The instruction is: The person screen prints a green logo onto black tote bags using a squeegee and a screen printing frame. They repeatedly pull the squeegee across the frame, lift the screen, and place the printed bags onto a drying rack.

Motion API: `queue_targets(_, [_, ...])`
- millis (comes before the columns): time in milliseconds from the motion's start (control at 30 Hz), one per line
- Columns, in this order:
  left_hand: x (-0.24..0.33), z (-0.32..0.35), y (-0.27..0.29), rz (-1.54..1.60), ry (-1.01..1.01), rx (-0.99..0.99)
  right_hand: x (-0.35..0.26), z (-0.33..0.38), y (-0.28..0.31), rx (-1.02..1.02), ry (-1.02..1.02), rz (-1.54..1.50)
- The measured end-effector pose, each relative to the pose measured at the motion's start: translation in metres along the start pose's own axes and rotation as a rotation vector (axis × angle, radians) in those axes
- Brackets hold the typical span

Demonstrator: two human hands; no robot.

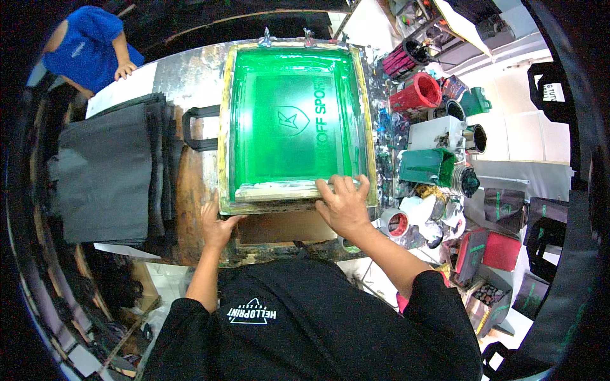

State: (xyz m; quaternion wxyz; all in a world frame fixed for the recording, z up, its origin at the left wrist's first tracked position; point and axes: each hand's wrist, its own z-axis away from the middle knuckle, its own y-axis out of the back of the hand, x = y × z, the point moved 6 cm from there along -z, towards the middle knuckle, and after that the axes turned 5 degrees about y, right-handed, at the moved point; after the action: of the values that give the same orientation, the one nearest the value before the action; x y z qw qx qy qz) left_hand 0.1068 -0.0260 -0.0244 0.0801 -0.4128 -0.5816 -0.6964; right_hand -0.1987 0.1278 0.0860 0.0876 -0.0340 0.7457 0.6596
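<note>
Head view: red paint tub (419, 93), contents unclear

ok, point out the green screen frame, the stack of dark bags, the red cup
green screen frame (293, 120), head view, middle of mesh
stack of dark bags (108, 181), head view, top bag's face
red cup (417, 94), head view, side wall

Bright green mesh on the printing screen (292, 120), darker green crest and lettering showing through, pale yellowish wooden frame (223, 127) smeared with ink. Whitish squeegee (279, 190) along the near edge. Charcoal grey on the stack of bags (108, 178), black handle loops (194, 127). Mottled silver, brown and multicoloured paint splatter across the worktop (184, 76). Red bucket (419, 92), dark green tub (429, 166), white tub (435, 133) flecked with paint. Black shirt (318, 324) with small white triangle print. Blue shirt (86, 47) on the other person.
</note>
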Motion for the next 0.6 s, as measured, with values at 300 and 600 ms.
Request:
queue_targets(300, [0.152,-0.074,0.115,0.689,-0.018,0.259,0.002,-0.09,0.17,0.524,0.109,0.22])
queue_targets(600, [0.067,-0.119,0.051,0.241,0.218,0.248,0.023,-0.168,0.24,0.685,0.158,0.263])
